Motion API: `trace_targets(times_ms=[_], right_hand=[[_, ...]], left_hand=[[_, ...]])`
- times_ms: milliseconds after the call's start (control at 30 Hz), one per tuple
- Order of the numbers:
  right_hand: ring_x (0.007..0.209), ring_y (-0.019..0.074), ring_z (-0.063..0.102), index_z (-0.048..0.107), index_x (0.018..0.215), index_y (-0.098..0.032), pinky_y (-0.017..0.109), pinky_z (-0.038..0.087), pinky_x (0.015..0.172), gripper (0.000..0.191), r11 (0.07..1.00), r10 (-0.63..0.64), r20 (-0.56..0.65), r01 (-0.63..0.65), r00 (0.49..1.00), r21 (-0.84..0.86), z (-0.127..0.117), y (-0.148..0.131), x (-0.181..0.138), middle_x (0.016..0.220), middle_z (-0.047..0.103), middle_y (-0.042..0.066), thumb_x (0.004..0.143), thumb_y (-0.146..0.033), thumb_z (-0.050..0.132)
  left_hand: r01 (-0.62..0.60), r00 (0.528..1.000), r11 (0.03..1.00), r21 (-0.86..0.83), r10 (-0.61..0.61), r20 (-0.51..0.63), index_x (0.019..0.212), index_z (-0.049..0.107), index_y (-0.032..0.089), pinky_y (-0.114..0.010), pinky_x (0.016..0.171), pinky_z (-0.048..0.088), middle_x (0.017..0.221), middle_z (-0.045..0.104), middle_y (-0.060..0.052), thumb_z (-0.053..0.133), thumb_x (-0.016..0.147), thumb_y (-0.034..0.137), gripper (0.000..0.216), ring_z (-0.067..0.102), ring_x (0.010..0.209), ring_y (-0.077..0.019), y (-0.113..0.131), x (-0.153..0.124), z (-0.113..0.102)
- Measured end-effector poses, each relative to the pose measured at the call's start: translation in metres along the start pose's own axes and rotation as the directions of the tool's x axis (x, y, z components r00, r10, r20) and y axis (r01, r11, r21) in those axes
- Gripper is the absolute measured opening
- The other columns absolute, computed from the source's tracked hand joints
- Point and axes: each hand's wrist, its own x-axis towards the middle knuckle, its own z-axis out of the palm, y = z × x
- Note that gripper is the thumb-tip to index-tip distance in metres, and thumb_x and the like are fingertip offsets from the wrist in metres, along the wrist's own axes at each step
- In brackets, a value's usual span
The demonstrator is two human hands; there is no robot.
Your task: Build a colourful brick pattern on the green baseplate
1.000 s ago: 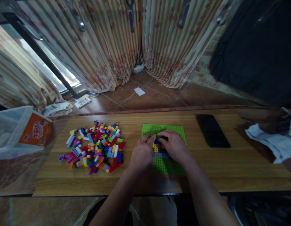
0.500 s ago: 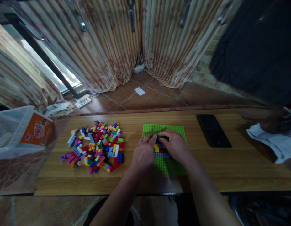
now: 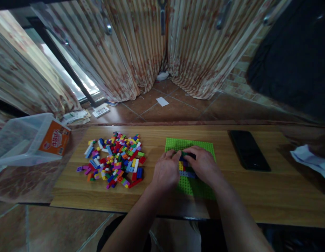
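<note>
A lime-green studded baseplate (image 3: 190, 189) lies on the wooden table, partly under both hands. Rows of toy bricks (image 3: 187, 174) in blue-grey, yellow, red and dark tones are set on its middle. My left hand (image 3: 167, 170) is closed over the left side of these rows, thumb and fingertips pressed at a dark green brick (image 3: 184, 154). From the right, my right hand (image 3: 202, 163) has its thumb and curled fingers at the same brick. The fingers cover much of the brick and the far part of the rows.
A loose pile of many-coloured bricks (image 3: 116, 159) spreads over the table's left part. Past the left edge stands a clear plastic box (image 3: 26, 140) with an orange label. A black phone (image 3: 249, 150) lies to the right, with a white cloth or paper (image 3: 311, 162) beyond it.
The camera view has turned slightly, so the whole scene sits farther right and a little tilted. Both hands stay at the same brick on the baseplate, with barely any finger movement.
</note>
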Motion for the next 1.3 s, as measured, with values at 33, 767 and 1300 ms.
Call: trace_targets(times_ms=[33, 767, 1300], right_hand=[[0.094, 0.0218, 0.063, 0.074, 0.095, -0.020, 0.037, 0.047, 0.087, 0.018, 1.000, -0.006, -0.003, 0.006, 1.000, -0.005, 0.000, 0.000, 0.000, 0.099, 0.070, 0.007, 0.083, -0.014, 0.060], [0.094, 0.0222, 0.063, 0.073, 0.094, -0.020, 0.037, 0.047, 0.087, 0.019, 0.999, -0.029, -0.019, 0.029, 0.999, 0.025, 0.000, 0.002, -0.002, 0.098, 0.071, 0.006, 0.083, -0.016, 0.058], [0.092, 0.0216, 0.064, 0.072, 0.094, -0.020, 0.037, 0.047, 0.086, 0.019, 0.997, -0.044, -0.003, 0.044, 0.999, 0.056, 0.000, 0.005, -0.001, 0.098, 0.070, 0.007, 0.084, -0.020, 0.057]], left_hand=[[0.016, 0.999, 0.999, -0.047, -0.017, -0.029, 0.131, 0.058, 0.014, -0.038, 0.100, 0.048, 0.127, 0.062, -0.014, 0.041, 0.091, 0.019, 0.043, 0.059, 0.115, -0.0256, -0.001, 0.001, 0.001], [0.165, 0.980, 0.966, -0.200, -0.184, -0.080, 0.093, 0.075, 0.025, -0.025, 0.078, 0.049, 0.094, 0.071, -0.003, 0.049, 0.092, 0.029, 0.027, 0.064, 0.087, -0.0162, -0.004, 0.027, -0.001], [0.252, 0.963, 0.942, -0.223, -0.266, -0.035, 0.091, 0.076, 0.025, -0.026, 0.076, 0.050, 0.095, 0.074, -0.002, 0.054, 0.088, 0.030, 0.023, 0.067, 0.087, -0.0178, -0.004, 0.034, -0.001]])
